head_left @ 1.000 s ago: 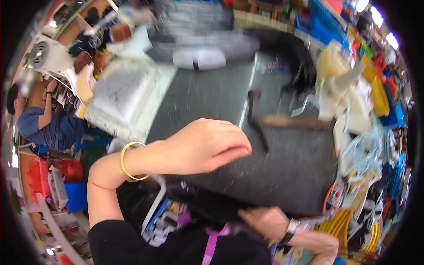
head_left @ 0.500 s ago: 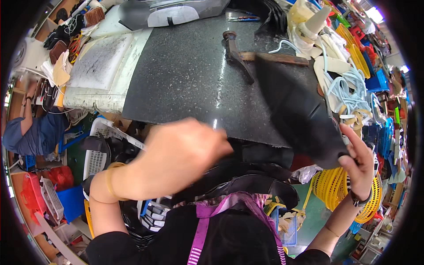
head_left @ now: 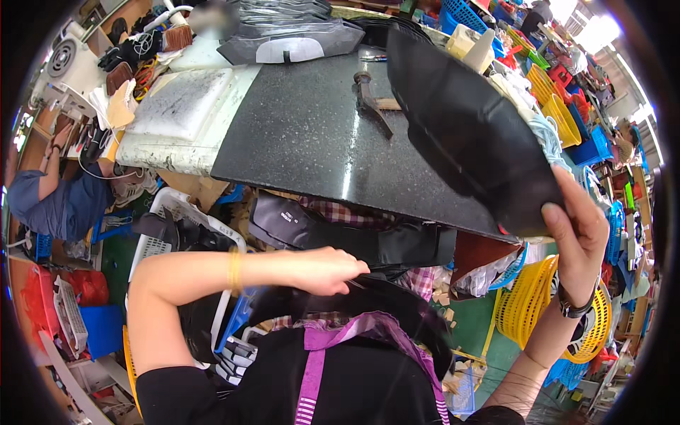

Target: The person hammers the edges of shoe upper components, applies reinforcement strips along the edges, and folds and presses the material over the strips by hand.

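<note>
My right hand (head_left: 582, 234) grips the lower right corner of a large curved black piece (head_left: 467, 127), which looks like leather or a similar sheet. The piece is raised at a tilt over the right part of the dark stone slab and hides the hammer's handle. My left hand (head_left: 329, 271) is closed, its fingertips pinched together just above the black pieces (head_left: 340, 301) on my lap. Whether it grips the edge of one of them cannot be made out. More black pieces (head_left: 340, 237) lie between my lap and the slab's front edge.
A hammer (head_left: 368, 99) rests on the dark slab (head_left: 290, 134). Behind it are stacked grey-black pieces (head_left: 297, 42). A white board (head_left: 180, 106) lies at left. A white basket (head_left: 166, 205) stands by my left arm, yellow baskets (head_left: 524, 301) at lower right. Another person (head_left: 60, 198) sits far left.
My left hand has come down from above the slab's front edge to my lap. My right hand has lifted the black piece higher. The view has tilted up.
</note>
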A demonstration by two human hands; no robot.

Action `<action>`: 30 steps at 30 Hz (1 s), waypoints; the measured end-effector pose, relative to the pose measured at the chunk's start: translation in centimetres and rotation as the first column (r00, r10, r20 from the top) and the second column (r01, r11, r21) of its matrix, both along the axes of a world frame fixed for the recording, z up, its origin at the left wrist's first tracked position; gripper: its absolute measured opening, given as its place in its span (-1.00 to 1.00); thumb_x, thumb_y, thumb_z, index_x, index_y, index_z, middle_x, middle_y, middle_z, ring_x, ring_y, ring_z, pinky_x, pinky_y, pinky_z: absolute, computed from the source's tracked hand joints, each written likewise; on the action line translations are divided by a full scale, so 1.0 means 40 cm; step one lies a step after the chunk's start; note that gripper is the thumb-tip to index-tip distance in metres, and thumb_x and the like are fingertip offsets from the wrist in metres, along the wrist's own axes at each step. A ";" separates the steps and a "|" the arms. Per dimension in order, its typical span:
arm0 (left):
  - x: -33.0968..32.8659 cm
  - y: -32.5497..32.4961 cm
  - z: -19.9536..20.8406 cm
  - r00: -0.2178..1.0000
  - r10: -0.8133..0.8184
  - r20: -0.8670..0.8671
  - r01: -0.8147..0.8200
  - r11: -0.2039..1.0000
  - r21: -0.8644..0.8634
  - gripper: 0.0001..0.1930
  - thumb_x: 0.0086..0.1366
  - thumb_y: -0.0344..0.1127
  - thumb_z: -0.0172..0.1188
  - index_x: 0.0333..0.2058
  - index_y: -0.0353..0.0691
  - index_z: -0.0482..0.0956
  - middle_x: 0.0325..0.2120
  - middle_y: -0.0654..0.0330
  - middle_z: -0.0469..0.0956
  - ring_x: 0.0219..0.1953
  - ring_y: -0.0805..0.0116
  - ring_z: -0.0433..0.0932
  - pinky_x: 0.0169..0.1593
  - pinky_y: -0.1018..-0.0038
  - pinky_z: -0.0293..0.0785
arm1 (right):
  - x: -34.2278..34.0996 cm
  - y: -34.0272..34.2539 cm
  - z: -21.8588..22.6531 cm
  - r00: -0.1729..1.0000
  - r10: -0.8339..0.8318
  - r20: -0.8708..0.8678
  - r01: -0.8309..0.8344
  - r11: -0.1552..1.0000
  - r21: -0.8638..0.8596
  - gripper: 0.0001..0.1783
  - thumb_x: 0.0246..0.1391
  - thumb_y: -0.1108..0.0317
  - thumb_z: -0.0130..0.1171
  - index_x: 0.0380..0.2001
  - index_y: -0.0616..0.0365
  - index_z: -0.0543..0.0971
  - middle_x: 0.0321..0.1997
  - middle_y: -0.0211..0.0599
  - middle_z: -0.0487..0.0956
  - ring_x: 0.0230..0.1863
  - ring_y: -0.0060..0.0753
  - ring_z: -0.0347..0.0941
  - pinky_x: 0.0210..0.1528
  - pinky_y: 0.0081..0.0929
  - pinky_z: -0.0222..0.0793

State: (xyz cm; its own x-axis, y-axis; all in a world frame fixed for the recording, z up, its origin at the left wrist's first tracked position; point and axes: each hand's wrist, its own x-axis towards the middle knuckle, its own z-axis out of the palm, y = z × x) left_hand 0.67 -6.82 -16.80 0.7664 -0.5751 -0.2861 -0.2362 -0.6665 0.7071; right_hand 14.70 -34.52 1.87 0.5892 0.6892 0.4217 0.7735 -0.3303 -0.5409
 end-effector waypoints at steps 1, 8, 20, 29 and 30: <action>0.019 0.057 0.043 0.997 -0.046 -0.059 0.045 0.999 -0.009 -0.52 0.18 -0.38 0.27 0.05 -0.42 0.39 -0.17 -0.19 0.55 0.02 -0.11 0.52 0.05 0.17 0.47 | 0.011 0.029 -0.001 0.998 -0.023 0.058 0.021 0.999 0.024 -0.57 0.03 0.57 0.20 0.04 0.35 0.56 -0.08 -0.12 0.66 -0.12 -0.45 0.58 0.00 -0.58 0.40; 0.037 0.300 -0.165 0.921 0.040 -0.387 -0.082 0.992 -0.092 -0.53 0.33 -0.14 0.10 0.06 -0.41 0.43 -0.07 -0.17 0.56 -0.02 -0.03 0.55 0.00 0.16 0.48 | -0.108 0.194 -0.221 0.530 0.740 0.414 -0.574 0.672 -0.468 -0.54 -0.05 0.31 0.15 -0.02 0.14 0.60 0.03 -0.25 0.60 -0.02 -0.08 0.53 -0.10 -0.46 0.54; 0.579 0.599 0.063 0.201 0.051 0.978 -0.819 0.557 0.139 -0.70 0.11 -0.29 0.21 -0.16 -0.23 0.53 -0.13 0.13 0.50 -0.03 0.19 0.46 -0.06 0.31 0.43 | 0.257 0.724 -0.258 0.831 0.491 0.262 -0.523 0.850 0.066 -0.65 0.01 0.57 0.04 -0.09 0.15 0.54 -0.21 -0.07 0.58 -0.17 0.03 0.50 -0.10 -0.15 0.44; 0.422 0.658 0.089 0.480 0.209 0.852 -0.546 0.831 0.104 -0.74 0.05 -0.28 0.35 -0.33 -0.18 0.48 -0.29 0.14 0.46 -0.14 0.14 0.46 -0.10 0.29 0.31 | 0.606 1.137 -0.338 0.904 0.351 0.244 -0.178 0.829 -0.530 -0.76 0.07 0.20 0.20 -0.33 0.12 0.70 -0.20 -0.03 0.67 -0.15 0.02 0.63 -0.16 -0.09 0.55; 0.370 0.634 0.147 0.624 0.211 0.753 -0.439 0.891 0.115 -0.74 0.09 -0.27 0.36 -0.36 -0.19 0.45 -0.31 0.13 0.48 -0.19 0.11 0.48 -0.13 0.31 0.34 | 0.625 1.120 -0.342 0.908 0.343 0.243 -0.172 0.831 -0.529 -0.76 0.07 0.20 0.20 -0.33 0.12 0.70 -0.20 -0.03 0.67 -0.15 0.02 0.63 -0.16 -0.09 0.55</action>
State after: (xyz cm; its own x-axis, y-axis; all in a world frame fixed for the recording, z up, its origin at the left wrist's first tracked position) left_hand 15.46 18.54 -10.93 0.9157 -0.2359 0.3252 -0.3116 -0.9280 0.2044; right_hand 39.68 10.27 -11.82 0.2545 0.9594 0.1215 0.9661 -0.2465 -0.0772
